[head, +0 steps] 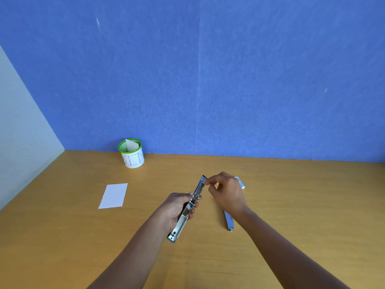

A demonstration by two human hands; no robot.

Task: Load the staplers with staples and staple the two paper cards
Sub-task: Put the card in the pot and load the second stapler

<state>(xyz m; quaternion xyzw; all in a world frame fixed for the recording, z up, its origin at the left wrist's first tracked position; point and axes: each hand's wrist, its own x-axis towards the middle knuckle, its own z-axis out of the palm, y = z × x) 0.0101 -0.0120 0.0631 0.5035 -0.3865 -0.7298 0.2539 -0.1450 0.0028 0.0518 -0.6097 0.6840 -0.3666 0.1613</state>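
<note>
Both hands are busy loading one stapler [181, 222], held above the table [62, 236] near its middle. The left hand [177, 207] curls round the opened body; the right hand [227, 192] pinches the far tip, thumb against forefinger. Whether a staple strip sits there is too small to tell. Next, I judge, the strip must seat in the channel and the top close. A second stapler [229, 222] lies under the right wrist, with a staple box [241, 183] just beyond. A paper card [114, 196] lies well to the left, and a second card [131, 145] stands farthest off in the green-rimmed cup [133, 157].

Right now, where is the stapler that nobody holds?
In the head view the free stapler lies on the wooden table, right of centre, partly hidden under the wrist of the right hand.
</note>
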